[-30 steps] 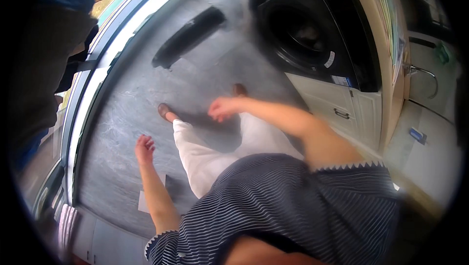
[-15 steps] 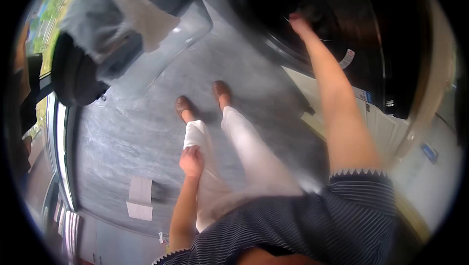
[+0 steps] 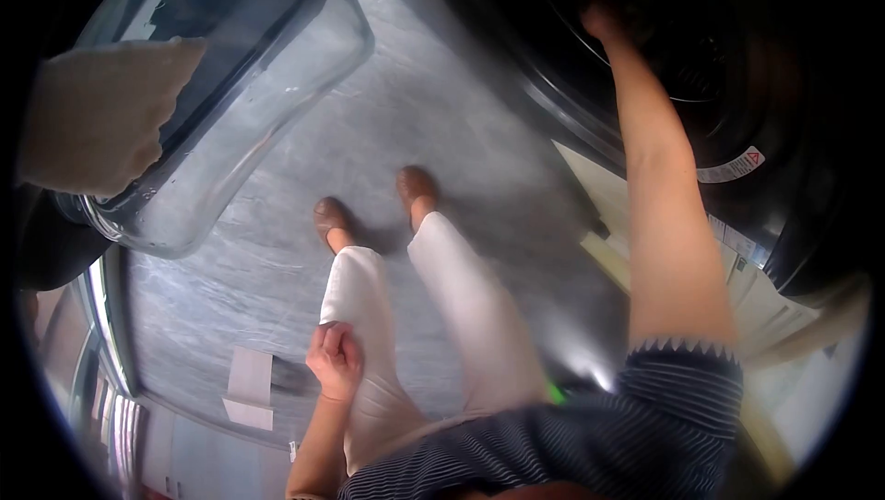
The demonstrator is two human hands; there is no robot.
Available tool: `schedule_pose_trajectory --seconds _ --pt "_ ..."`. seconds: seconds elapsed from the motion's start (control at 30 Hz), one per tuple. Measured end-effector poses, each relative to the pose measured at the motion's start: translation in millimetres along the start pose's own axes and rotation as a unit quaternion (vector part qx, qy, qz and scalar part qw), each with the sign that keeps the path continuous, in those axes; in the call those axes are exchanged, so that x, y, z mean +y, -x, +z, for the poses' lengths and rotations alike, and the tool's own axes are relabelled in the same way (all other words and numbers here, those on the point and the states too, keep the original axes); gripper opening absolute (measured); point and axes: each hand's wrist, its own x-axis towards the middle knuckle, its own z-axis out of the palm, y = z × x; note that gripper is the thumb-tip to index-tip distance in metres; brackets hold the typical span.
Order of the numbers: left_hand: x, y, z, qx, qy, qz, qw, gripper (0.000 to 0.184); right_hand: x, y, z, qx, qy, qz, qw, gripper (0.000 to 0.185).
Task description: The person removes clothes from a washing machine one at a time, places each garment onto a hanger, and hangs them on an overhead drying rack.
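My right hand (image 3: 604,21) reaches into the dark opening of a black front-loading washing machine (image 3: 553,104). Its fingers are lost in the shadow of the drum, so whatever they touch is hidden. My left hand (image 3: 334,358) hangs beside my white trouser leg near the knee, fingers curled in, with nothing visible in it. To the upper left, the machine's clear glass door (image 3: 323,67) stands open. A pale beige cloth (image 3: 106,117) with a wavy edge lies across the door's left part.
The grey marbled floor (image 3: 212,316) spreads around my brown shoes (image 3: 417,185). A bent light-coloured board (image 3: 250,380) is at the lower left, near pale cabinets (image 3: 198,454). A warning label (image 3: 733,166) is on the washer's rim.
My view has shifted, and the door and washer opening look nearer. A grey-white cloth seen over the door is out of view. My right hand is farther inside the drum.
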Motion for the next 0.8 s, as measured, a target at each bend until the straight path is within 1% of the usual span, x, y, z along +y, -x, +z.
schedule_pose_trajectory --seconds 0.03,0.07,0.1,0.13,0.17,0.2,0.23,0.27,0.3,0.33,0.37,0.43,0.47,0.5,0.53,0.6,0.67,0.7,0.73,0.8 --pt "1 -1 0 0.001 -0.003 0.007 1.000 0.014 -12 10 -16 -0.017 0.041 0.033 0.998 0.033" --pt "1 -2 0 0.000 -0.008 0.007 1.000 0.013 -21 17 -28 0.025 -0.066 0.048 0.996 0.031" --pt "1 -2 -1 -0.002 -0.014 0.007 1.000 0.013 -29 25 -39 0.066 -0.172 0.062 0.981 0.029" --pt "1 -2 -2 -0.004 -0.020 0.007 1.000 0.013 -36 29 -45 0.105 -0.276 0.074 0.953 0.027" --pt "1 -2 -2 0.000 -0.019 0.007 1.000 0.013 -46 34 -47 0.129 -0.455 0.104 0.875 0.023" --pt "1 -2 -2 0.003 -0.016 0.007 1.000 0.013 -63 49 -62 0.083 -0.564 0.135 0.810 0.020" --pt "3 0 0 0.006 -0.012 0.006 1.000 0.013 -84 76 -85 0.035 -0.661 0.163 0.732 0.017" --pt "3 2 2 0.007 -0.006 0.002 1.000 0.013 -104 103 -109 -0.051 -0.728 0.205 0.653 0.015" --pt "0 4 2 0.007 -0.003 -0.003 1.000 0.014 -121 135 -135 -0.133 -0.750 0.173 0.624 0.015" --pt "-2 6 3 0.009 0.000 -0.007 1.000 0.014 -132 166 -155 -0.192 -0.733 0.109 0.644 0.012" --pt "-4 9 4 0.007 -0.009 -0.009 1.000 0.014 -137 197 -161 -0.238 -0.749 0.080 0.613 0.010" --pt "-12 15 5 0.007 -0.028 -0.011 1.000 0.013 -150 249 -199 -0.332 -0.752 0.056 0.566 0.011" --pt "-15 17 3 -0.008 -0.043 -0.017 0.999 0.013 -150 268 -224 -0.376 -0.761 0.047 0.527 0.012" --pt "-19 19 1 -0.021 -0.057 -0.023 0.998 0.013 -151 285 -246 -0.388 -0.790 0.061 0.471 0.012" --pt "-22 21 0 -0.035 -0.072 -0.029 0.996 0.013 -150 297 -266 -0.382 -0.810 0.064 0.441 0.013" --pt "-30 25 2 -0.117 -0.120 -0.058 0.984 0.021 -139 318 -308 -0.359 -0.830 0.084 0.419 0.012" --pt "-11 18 -4 -0.189 -0.016 -0.037 0.981 0.044 -128 333 -359 -0.361 -0.838 0.025 0.410 0.012" --pt "15 12 -13 -0.155 0.020 0.038 0.987 0.057 -127 340 -386 -0.361 -0.840 -0.007 0.405 0.012" --pt "51 4 -21 -0.120 0.054 0.115 0.985 0.070 -125 347 -407 -0.354 -0.839 -0.029 0.413 0.012" --pt "135 -7 -60 -0.089 0.122 0.191 0.970 0.078 -120 364 -454 -0.339 -0.833 -0.067 0.433 0.011"
